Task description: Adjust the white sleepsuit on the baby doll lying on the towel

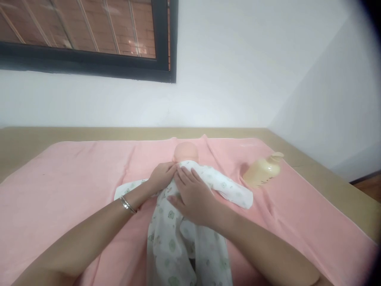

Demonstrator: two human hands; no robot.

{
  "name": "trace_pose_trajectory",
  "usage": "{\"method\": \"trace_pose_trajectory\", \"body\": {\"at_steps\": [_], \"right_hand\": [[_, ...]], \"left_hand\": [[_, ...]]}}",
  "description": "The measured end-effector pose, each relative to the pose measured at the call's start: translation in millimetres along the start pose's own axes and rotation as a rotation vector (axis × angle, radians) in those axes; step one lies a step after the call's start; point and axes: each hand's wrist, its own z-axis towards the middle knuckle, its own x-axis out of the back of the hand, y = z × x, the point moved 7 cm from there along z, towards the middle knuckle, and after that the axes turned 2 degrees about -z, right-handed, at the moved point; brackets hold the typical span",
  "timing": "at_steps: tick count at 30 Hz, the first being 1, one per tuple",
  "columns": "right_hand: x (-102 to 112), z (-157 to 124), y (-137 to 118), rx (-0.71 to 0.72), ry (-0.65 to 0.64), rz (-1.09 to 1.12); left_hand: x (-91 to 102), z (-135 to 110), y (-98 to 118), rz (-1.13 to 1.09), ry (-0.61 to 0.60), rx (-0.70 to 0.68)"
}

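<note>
A baby doll (186, 151) lies on its back on a pink blanket (89, 171), its bald head toward the wall. It wears a white baby romper (171, 238) printed with small green figures, sleeves spread to both sides and the lower part loose toward me. My left hand (163, 174), with a silver bangle at the wrist, is closed on the romper near the neck; its fingertips are partly hidden. Flat on the chest of the romper rests my right hand (193, 194), fingers stretched out and thumb apart. The two hands nearly meet below the doll's head.
To the right, a pale yellow baby bottle (263, 171) lies tilted on the blanket. Beneath the blanket is a tan table or mat (297, 159). A white wall (226, 79) stands behind, with a dark-framed window (169, 47) at upper left.
</note>
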Motion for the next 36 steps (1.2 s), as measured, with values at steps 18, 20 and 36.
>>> {"method": "trace_pose_trajectory", "body": {"at_steps": [18,20,36], "right_hand": [[3.4,4.8,7.9,0.074,0.008,-0.027],[4.0,4.4,5.2,0.117,0.011,-0.036],[2.5,8.6,12.4,0.182,-0.013,0.007]], "left_hand": [[3.3,-1.4,4.4,0.009,0.013,0.007],[3.4,-1.3,5.0,0.015,0.003,-0.006],[1.3,-0.7,3.9,0.020,0.013,-0.013]]}}
